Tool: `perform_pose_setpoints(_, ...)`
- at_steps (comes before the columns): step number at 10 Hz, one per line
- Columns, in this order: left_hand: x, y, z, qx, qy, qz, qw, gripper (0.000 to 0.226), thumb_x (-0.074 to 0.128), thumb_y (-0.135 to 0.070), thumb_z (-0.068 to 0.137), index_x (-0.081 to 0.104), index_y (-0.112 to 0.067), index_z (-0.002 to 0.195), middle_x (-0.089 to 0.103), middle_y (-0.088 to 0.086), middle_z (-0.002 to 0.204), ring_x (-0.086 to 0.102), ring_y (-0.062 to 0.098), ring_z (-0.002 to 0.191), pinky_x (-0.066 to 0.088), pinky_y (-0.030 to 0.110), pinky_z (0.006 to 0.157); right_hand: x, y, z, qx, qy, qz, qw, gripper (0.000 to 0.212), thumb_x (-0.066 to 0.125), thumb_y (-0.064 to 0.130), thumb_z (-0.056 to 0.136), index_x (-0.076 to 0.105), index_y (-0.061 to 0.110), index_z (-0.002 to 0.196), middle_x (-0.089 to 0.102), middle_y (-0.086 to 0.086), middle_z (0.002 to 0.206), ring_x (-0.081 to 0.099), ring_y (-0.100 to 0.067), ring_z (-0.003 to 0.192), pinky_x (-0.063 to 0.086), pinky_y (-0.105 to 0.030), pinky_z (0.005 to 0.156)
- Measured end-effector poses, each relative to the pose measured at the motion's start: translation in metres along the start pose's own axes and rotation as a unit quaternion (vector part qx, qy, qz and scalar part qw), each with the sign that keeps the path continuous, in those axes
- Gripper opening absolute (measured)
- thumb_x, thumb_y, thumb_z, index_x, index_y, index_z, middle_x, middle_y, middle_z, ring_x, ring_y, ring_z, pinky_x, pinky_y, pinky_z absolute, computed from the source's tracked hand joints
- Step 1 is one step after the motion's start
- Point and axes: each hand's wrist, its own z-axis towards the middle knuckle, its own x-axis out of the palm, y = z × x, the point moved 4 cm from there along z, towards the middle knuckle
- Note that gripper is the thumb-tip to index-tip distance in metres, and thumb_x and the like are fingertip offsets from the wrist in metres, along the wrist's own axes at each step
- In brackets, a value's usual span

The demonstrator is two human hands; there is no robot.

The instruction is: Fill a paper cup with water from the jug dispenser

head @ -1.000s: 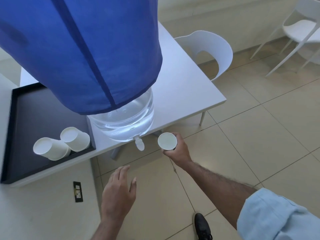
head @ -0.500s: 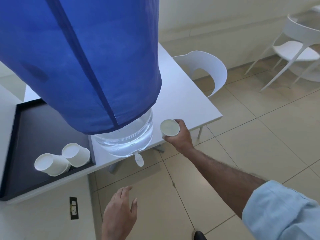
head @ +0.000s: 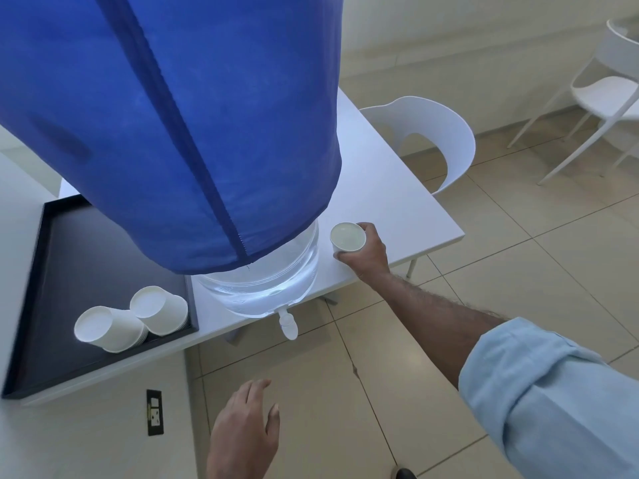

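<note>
A large clear water jug [head: 269, 288] under a blue fabric cover [head: 173, 126] stands on the white table [head: 397, 209], its white tap [head: 288, 324] jutting over the front edge. My right hand [head: 366, 254] grips a white paper cup [head: 347, 236] holding water, upright on or just above the table, right of the jug. My left hand [head: 245, 433] hovers low over the floor, fingers apart and holding nothing, below the tap.
A black tray [head: 52, 271] on the table's left holds two stacks of paper cups [head: 131, 318] lying on their sides. A white chair [head: 432, 133] stands behind the table and another chair [head: 601, 91] at far right. A wall socket [head: 154, 411] sits low on the left.
My right hand has carried the cup up from beside the tap, over the table edge, to the right of the jug. My left hand has dropped away from the tap.
</note>
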Motion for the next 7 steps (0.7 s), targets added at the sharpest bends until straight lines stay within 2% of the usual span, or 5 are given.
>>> perform_pose_setpoints(2,-0.003,-0.001,0.006,-0.004,0.001,-0.003,1.0,0.044,0.043,-0.041,0.075,0.067,-0.015,0.101,0.071,0.0,0.095,0.071,0.021,0.08,0.058,0.034,0.062,0.002,-0.004,0.005,0.007,0.001,0.011,1.0,0.068,0.085,0.018,0.068,0.048,0.021,0.126,0.062,0.005,0.11,0.059,-0.019,0.102,0.044,-0.026,0.08)
perform_pose_setpoints(3,-0.004,-0.003,0.006,-0.008,0.006,-0.002,1.0,0.044,0.043,-0.041,0.075,0.067,-0.015,0.102,0.071,0.0,0.096,0.071,0.021,0.081,0.057,0.034,0.062,0.001,-0.005,0.003,0.007,0.012,0.012,1.0,0.076,0.087,0.019,0.066,0.045,0.023,0.129,0.062,0.003,0.117,0.059,-0.02,0.107,0.047,-0.028,0.085)
perform_pose_setpoints(4,-0.007,-0.002,0.005,-0.01,0.012,0.003,1.0,0.044,0.043,-0.042,0.075,0.067,-0.016,0.102,0.071,0.0,0.096,0.071,0.021,0.081,0.057,0.034,0.061,-0.003,-0.008,-0.001,0.008,0.033,0.008,0.999,0.09,0.09,0.02,0.064,0.04,0.023,0.138,0.057,0.0,0.13,0.052,-0.02,0.117,0.044,-0.03,0.095)
perform_pose_setpoints(5,-0.013,0.001,0.008,-0.011,0.017,0.015,1.0,0.045,0.043,-0.043,0.075,0.067,-0.016,0.103,0.071,0.0,0.097,0.071,0.021,0.082,0.057,0.035,0.062,-0.015,-0.01,-0.01,0.008,0.043,-0.01,0.999,0.093,0.091,0.018,0.064,0.038,0.021,0.14,0.053,-0.004,0.139,0.047,-0.018,0.13,0.037,-0.028,0.098)
perform_pose_setpoints(7,-0.045,0.013,0.009,-0.013,-0.016,0.0,1.0,0.044,0.047,-0.042,0.077,0.065,-0.017,0.108,0.068,0.0,0.103,0.069,0.024,0.088,0.056,0.037,0.063,-0.044,-0.006,-0.029,-0.043,0.023,-0.065,0.997,0.077,0.084,0.02,0.073,0.043,0.017,0.138,0.053,-0.001,0.141,0.048,-0.018,0.133,0.037,-0.027,0.105)
